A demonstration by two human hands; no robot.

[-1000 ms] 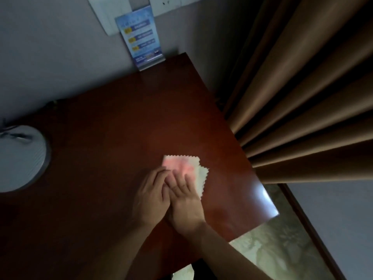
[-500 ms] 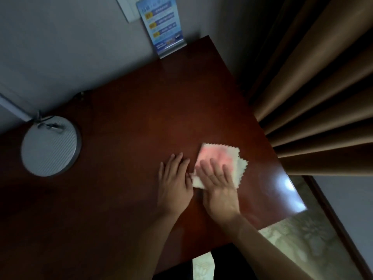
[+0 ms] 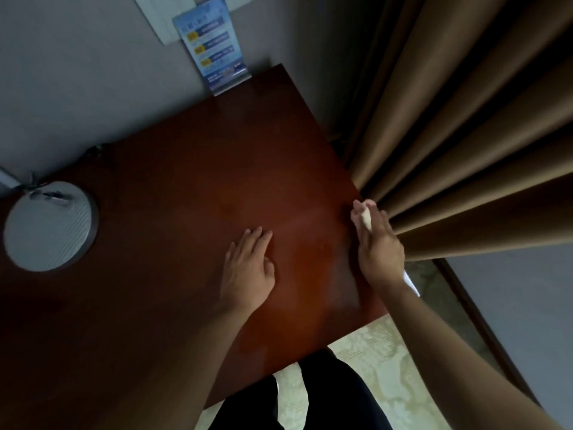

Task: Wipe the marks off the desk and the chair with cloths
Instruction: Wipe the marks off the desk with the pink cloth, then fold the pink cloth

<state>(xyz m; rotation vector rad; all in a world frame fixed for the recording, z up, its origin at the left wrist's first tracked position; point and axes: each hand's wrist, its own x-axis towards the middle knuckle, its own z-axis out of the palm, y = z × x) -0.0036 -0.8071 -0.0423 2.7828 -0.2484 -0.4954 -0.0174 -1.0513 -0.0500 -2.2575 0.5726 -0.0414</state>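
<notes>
That cloth [image 3: 366, 218] looks light and floppy, bunched under the right hand [image 3: 379, 243] at the tabletop [image 3: 201, 181] edge; the left hand [image 3: 248, 268] lies flat, holding nothing.

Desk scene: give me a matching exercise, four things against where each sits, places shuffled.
Things:
1. left hand
2. right hand
3. lamp base
4. blue card

Places:
A. far edge of the desk, against the wall
B. flat on the desk's middle
C. desk's right edge, beside the curtain
D. desk's left side

Pairs: 1-B, 2-C, 3-D, 4-A
</notes>
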